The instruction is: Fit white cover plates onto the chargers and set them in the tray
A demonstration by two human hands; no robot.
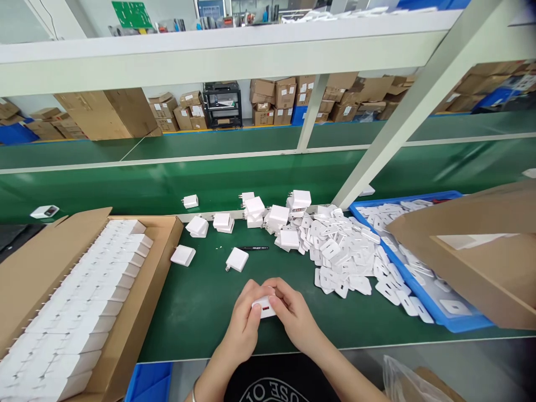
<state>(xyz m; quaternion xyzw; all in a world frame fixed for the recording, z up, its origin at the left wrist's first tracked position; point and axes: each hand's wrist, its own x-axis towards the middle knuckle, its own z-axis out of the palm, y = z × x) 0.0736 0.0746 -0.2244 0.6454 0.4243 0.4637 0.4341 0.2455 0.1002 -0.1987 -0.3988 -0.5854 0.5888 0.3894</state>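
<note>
Near the table's front edge, my left hand point(246, 314) and my right hand point(292, 310) close together on one white charger point(267, 312). Its end face, with a small red slot, points toward me, and both thumbs press on that face. My fingers hide the rest of its body. Beyond my hands a single white charger point(237, 259) lies on the green table, with a black pen point(254, 248) just behind it. More white chargers point(278, 216) stand stacked in small groups farther back. To their right spreads a heap of flat white plastic covers point(335, 248).
On the left, an open cardboard box point(157, 285) holds rows of white chargers. A blue tray point(454, 324) of white covers stands on the right, partly under a cardboard flap point(473, 262). A slanted white post point(402, 111) rises behind the heap.
</note>
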